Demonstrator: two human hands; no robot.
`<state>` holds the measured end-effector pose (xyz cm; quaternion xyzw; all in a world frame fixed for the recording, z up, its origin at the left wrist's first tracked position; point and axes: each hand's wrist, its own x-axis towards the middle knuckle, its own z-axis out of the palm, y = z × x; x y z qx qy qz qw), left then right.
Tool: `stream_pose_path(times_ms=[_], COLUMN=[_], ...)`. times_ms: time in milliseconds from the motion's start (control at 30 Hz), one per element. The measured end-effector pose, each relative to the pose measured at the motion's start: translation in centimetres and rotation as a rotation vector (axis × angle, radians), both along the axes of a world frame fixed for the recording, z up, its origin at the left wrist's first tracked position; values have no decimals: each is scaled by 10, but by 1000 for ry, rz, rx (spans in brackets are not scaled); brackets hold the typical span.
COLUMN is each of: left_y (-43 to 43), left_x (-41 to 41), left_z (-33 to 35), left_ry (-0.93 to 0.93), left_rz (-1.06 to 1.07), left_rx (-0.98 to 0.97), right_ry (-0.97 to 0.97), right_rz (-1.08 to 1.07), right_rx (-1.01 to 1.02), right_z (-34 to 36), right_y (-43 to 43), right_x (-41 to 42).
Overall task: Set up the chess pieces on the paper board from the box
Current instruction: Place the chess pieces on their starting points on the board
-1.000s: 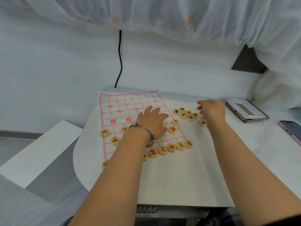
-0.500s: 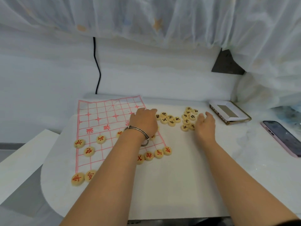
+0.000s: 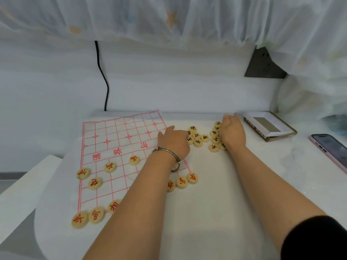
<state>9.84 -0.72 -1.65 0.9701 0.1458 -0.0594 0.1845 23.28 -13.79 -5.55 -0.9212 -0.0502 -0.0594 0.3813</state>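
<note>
Chess pieces (image 3: 197,138), round pale wooden discs with black characters, lie loose between the left hand (image 3: 173,142), which covers some, grip hidden, and the right hand (image 3: 232,135), resting loosely spread. They sit off the thin paper board (image 3: 120,147) under the left forearm (image 3: 131,194); dragging it could scatter the placed red pieces (image 3: 94,183) or wrinkle the sheet.

I see a pale wall (image 3: 169,87) filling the middle of the frame, softly and evenly lit. A sheer white curtain (image 3: 169,17) with faint star shapes hangs across the top and falls lower at the upper right. A black cable (image 3: 105,79) runs down the wall left of centre to the back edge of the white table (image 3: 216,203). A dark angled panel (image 3: 262,66) sits at upper right, partly under the curtain. At lower left I make out a lower white ledge (image 3: 24,188).
</note>
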Motion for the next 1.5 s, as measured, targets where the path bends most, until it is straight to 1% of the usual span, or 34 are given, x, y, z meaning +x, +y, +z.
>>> stream_pose_path(times_ms=[100, 233, 333, 467, 633, 800, 967, 1067, 1167, 1300, 1433, 1500], left_y=[-4, -10, -12, -22, -40, -48, -44, -33, -19, -7, -2, 0], left_x=[5, -1, -12, -24, -34, -31, 20, 62, 102, 114, 107, 102], left_z=[1, 8, 15, 30, 40, 37, 18, 8, 1, 4, 7, 13], left_ry=[-6, -69, -129, -186, -170, -150, -129, -117, -111, -152, -98, -90], left_rz=[-41, -46, -19, 7, -32, -94, -117, -62, 18, 87, 63, 66], left_rx=[-20, -101, -170, -184, -156, -65, -86, -158, -244, -353, -379, -368], right_ry=[4, 73, 95, 116, 42, 67, -25, -42, 21, 165, 237, 337], right_rz=[100, 212, 189, 121, 25, 23, 31, 57, 118, 205, 281, 279], right_rx=[16, 267, 398, 451, 353, 291, 254, 132, -47, -239, -334, -307], right_z=[5, 18, 31, 47, 38, 27, 14, 17, 22, 24, 30, 42], right_y=[3, 6, 7, -3, -28, -50, -52, -30, -6, 15, 19, 17], right_x=[-5, -15, -23, -45, -84, -96, -51, -14, 31, 60, 64, 57])
